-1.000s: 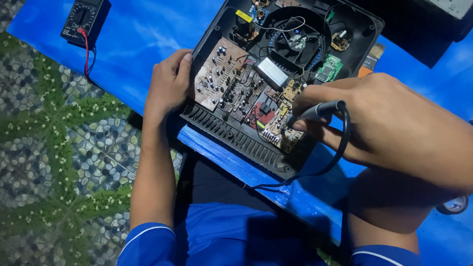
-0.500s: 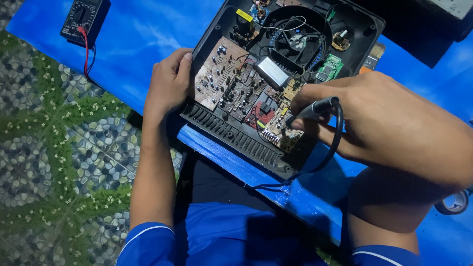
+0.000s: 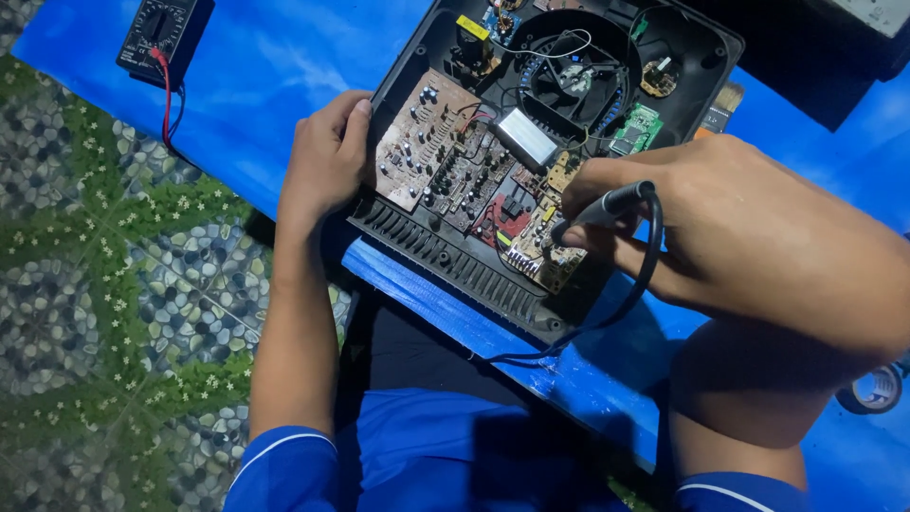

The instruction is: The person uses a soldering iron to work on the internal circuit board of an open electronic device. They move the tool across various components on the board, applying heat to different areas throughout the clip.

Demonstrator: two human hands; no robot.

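Head view, single frame. Right hand [image 3: 749,228]: fingers [image 3: 592,180] closed around a dark tool [image 3: 607,204] shaped like a soldering iron, held like a pen. Its black cord [image 3: 645,270] loops down from the back of the grip and runs off toward the near edge of the bench. Tool tip hidden behind the fingers; contact with the board cannot be told.

Left hand [image 3: 327,161]: fingers curled over the left rim of an opened black appliance casing [image 3: 455,265], thumb along its edge, gripping it.

Inside the casing, just left of the right fingers: a brown circuit board [image 3: 427,137] with many small parts, a red block [image 3: 498,218] and a pale ribbed part [image 3: 536,251] directly below the tool. Beyond the right fingers: a round black fan [image 3: 578,76] and a small green board [image 3: 637,128].

Casing rests tilted on a blue sheet [image 3: 265,66] covering the bench. Well beyond the left fingers: a black multimeter [image 3: 156,33] with a red lead [image 3: 169,95]. Tape roll [image 3: 877,389] at the right edge.
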